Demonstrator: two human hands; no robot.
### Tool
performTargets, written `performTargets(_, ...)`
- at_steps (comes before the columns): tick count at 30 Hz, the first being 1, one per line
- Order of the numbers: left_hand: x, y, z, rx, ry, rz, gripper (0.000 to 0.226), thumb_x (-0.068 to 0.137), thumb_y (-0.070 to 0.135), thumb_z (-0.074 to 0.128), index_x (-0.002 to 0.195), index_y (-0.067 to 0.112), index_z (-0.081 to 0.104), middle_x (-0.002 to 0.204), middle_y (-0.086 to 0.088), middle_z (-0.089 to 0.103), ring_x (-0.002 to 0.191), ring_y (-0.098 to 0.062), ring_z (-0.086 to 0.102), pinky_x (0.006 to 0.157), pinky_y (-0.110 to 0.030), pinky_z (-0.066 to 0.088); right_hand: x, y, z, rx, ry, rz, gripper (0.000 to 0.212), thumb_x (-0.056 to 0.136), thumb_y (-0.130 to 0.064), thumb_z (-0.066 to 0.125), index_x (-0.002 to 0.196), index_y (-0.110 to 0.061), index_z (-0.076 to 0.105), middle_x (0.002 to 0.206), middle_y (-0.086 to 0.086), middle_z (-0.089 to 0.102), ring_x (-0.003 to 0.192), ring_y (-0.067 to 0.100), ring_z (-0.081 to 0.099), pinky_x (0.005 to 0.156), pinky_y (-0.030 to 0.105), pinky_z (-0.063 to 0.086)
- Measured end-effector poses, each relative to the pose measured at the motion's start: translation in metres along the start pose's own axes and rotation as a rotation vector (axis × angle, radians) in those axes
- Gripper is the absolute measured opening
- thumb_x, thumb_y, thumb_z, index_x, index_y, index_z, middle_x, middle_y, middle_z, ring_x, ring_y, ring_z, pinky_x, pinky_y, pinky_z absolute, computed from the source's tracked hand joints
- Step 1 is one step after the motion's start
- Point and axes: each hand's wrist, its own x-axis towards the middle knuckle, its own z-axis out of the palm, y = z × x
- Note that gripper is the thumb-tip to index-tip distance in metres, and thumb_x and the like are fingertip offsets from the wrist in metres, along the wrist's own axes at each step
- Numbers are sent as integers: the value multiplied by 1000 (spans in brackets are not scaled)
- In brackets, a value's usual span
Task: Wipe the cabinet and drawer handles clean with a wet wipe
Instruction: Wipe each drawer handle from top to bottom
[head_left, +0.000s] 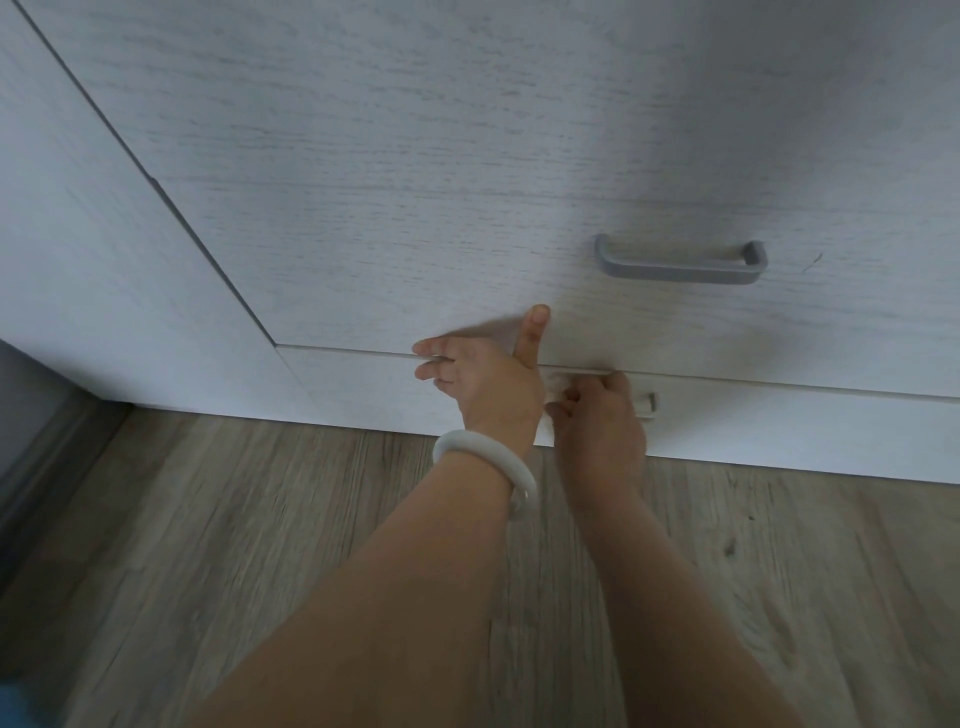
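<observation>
A white wood-grain drawer front (415, 182) carries a grey bar handle (680, 262). Below it is a lower drawer front (779, 426) whose handle (647, 404) shows only at its right end. My right hand (602, 421) covers the rest of that lower handle and is closed on a white wet wipe (557, 383), of which only a small bunch shows. My left hand (488, 379), with a white bangle on the wrist, rests flat against the seam between the two drawer fronts, thumb up and fingers spread.
A tall white cabinet panel (104, 260) stands to the left of the drawers. Grey-brown wood-look flooring (260, 545) runs along the cabinet base. A dark skirting strip (31, 467) lies at the far left.
</observation>
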Motion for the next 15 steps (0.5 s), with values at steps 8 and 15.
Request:
performTargets(8, 2, -6, 0, 32, 31, 109, 142, 47, 87, 12, 145, -15, 4, 143, -48, 9, 136, -58, 15, 113, -61, 18, -5, 24, -6, 120, 80, -121, 6, 83, -9, 67, 81, -4, 65, 90, 5, 56, 69, 20, 50, 61, 28, 37)
performTargets(15, 6, -7, 3, -32, 61, 104, 124, 76, 72, 51, 142, -19, -1, 147, -44, 5, 139, -54, 11, 114, -60, 18, 0, 62, -34, 414, 151, 175, 7, 80, -10, 68, 76, -16, 69, 81, 0, 60, 72, 15, 56, 61, 16, 39)
